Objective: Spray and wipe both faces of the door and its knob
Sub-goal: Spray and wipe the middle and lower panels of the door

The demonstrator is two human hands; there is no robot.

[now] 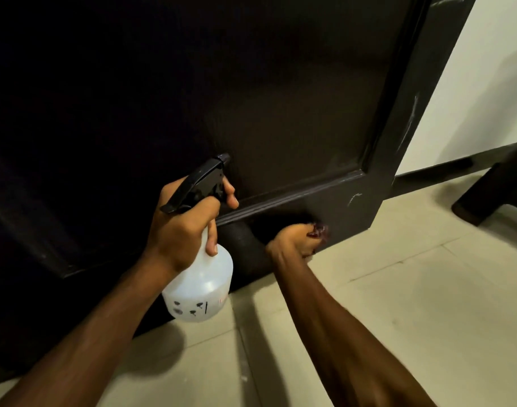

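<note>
A dark brown panelled door (280, 98) fills most of the head view, seen from low down near its bottom rail. My left hand (183, 227) grips the neck of a white spray bottle (201, 286) with a black trigger head, its nozzle pointing at the door panel. Lower right of it, my right hand (295, 240) holds a dark reddish cloth (318, 230) bunched against the door's bottom rail. The knob is out of view.
Pale floor tiles (398, 289) run under the door and to the right. A white wall (486, 83) with a dark skirting board stands right of the door edge. A dark furniture leg (480, 201) rests on the floor at far right.
</note>
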